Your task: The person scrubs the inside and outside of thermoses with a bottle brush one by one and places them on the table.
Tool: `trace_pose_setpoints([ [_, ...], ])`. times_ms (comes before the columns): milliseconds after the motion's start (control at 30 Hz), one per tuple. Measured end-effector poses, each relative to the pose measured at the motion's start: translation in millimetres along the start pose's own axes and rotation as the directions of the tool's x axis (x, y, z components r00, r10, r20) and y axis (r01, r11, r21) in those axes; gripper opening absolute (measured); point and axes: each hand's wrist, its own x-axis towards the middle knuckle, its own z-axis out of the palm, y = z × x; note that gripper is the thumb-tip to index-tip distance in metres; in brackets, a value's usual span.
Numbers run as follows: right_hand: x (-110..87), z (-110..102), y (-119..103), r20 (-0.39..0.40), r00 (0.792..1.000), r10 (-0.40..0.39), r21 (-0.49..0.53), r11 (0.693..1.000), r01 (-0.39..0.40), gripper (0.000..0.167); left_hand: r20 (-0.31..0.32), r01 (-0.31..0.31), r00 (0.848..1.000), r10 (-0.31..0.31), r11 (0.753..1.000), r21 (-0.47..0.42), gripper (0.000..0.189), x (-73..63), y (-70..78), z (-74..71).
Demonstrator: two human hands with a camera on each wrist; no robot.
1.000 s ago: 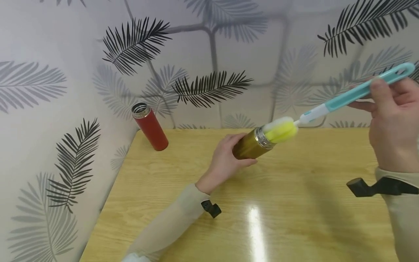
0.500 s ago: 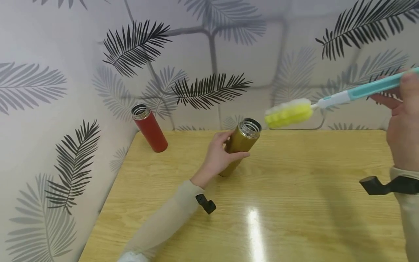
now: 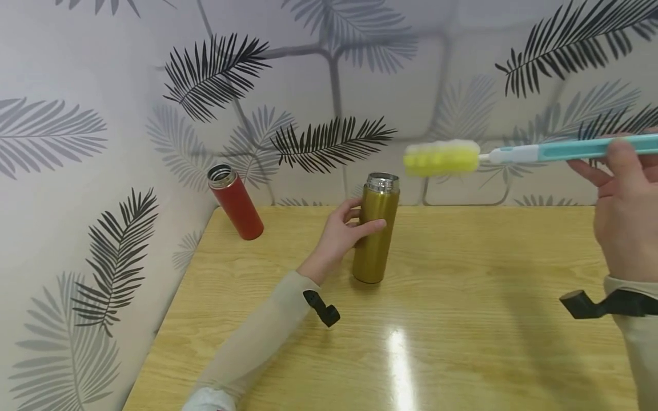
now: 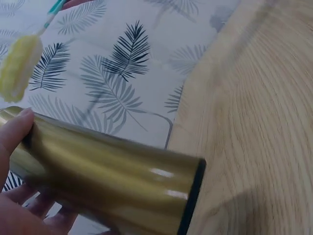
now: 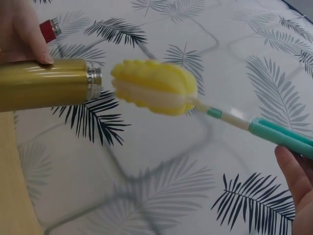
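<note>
Within curled left hand [image 3: 340, 235], gold bottle [image 3: 377, 248]; right hand [image 3: 628, 208] grips brush [image 3: 570, 149], yellow sponge [image 3: 442, 158] apart from bottle.

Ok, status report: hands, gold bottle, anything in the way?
Left hand grips gold bottle, uncapped. Right hand holds brush, yellow head outside it. Nothing between brush and bottle; red bottle off left.

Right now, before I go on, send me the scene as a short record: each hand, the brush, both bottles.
left hand: grips the gold bottle round its side
right hand: holds the brush by its teal handle
sponge head: yellow and white, outside the gold bottle, apart from its mouth
gold bottle: uncapped, mouth upward; contact with the table unclear
red bottle: uncapped, near the table's far left corner, touched by neither hand
</note>
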Motion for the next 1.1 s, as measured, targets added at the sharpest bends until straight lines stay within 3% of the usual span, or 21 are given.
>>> trace_pose_setpoints([
  [133,-7.3,0.2,3.8,0.002,1.0,-0.03,0.027,0.999,0.03,0.033,0.026,0.032,0.999,-0.031,0.998,-0.046,0.07,5.0,-1.6,1.1],
  [267,-13.0,0.3,6.1,0.008,1.0,-0.012,0.137,0.99,0.011,0.03,0.039,0.037,0.999,-0.036,0.998,-0.043,0.07,6.3,1.0,2.8],
  [533,-24.6,1.7,15.9,0.151,0.988,-0.01,0.151,0.989,-0.013,0.023,0.114,0.097,0.99,-0.08,0.984,-0.148,0.07,6.1,2.3,7.2],
  [700,-28.6,-1.2,23.8,0.187,0.982,0.01,0.192,0.98,-0.047,0.022,0.163,0.129,0.982,-0.095,0.968,-0.214,0.062,7.0,0.3,7.5],
  [933,-34.4,-12.6,31.9,0.241,0.968,0.076,0.027,0.996,-0.085,0.024,0.222,0.206,0.965,-0.142,0.931,-0.301,0.06,7.3,-1.6,3.0],
  [1100,-32.3,-24.4,29.2,0.287,0.949,0.127,-0.178,0.981,-0.077,0.022,0.282,0.186,0.954,-0.1,0.937,-0.295,0.058,7.1,-0.1,-3.0],
])
